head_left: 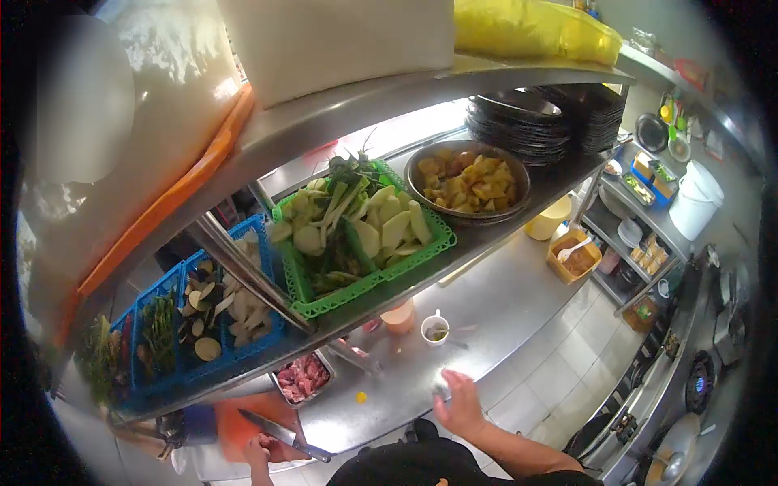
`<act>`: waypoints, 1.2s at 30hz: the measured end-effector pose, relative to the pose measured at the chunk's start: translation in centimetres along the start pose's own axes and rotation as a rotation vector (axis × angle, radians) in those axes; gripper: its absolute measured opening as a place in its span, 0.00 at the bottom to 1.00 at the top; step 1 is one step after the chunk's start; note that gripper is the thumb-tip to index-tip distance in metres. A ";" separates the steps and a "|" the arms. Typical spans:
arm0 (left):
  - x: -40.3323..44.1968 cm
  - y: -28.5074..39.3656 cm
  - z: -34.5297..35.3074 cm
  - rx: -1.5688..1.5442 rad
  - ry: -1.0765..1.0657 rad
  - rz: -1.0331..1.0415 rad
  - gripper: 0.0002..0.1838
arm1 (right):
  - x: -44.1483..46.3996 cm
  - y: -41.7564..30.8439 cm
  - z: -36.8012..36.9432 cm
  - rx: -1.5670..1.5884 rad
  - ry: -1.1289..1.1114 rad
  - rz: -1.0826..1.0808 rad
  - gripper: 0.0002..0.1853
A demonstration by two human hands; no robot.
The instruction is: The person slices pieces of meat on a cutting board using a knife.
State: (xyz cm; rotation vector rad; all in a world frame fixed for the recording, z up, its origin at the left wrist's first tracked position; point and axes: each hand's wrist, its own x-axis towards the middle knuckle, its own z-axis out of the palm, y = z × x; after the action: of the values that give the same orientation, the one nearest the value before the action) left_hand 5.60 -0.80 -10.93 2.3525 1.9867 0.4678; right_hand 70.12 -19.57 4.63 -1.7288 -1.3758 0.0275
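Observation:
My left hand (258, 450) is at the lower left, low over an orange cutting board (235, 429). Its fingers are small and partly hidden, so I cannot make out whether they hold anything. Beside it a knife (284, 436) with a dark handle lies across the board. My right hand (459, 403) is held out near the front edge of the steel counter (405, 381), its fingers and thumb apart, with no clear object in them. A metal tray of raw meat (302, 377) stands just behind the board.
A white mug (435, 328) and a pinkish container (399, 316) stand on the counter. Above, a shelf carries a green basket of cut vegetables (369, 297), a bowl of potato chunks (470, 178) and stacked dark plates (519, 130). Stoves (698, 381) line the right.

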 end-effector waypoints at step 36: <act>0.2 1.5 -1.0 0.093 0.033 -0.072 0.05 | -3.1 -1.1 6.5 -0.344 -0.678 0.060 0.24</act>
State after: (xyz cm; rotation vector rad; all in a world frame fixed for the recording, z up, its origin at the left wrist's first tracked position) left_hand 6.81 -1.08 -9.65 2.3299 2.1441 0.4223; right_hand 64.75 -18.04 -0.01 -2.1586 -1.8938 0.4728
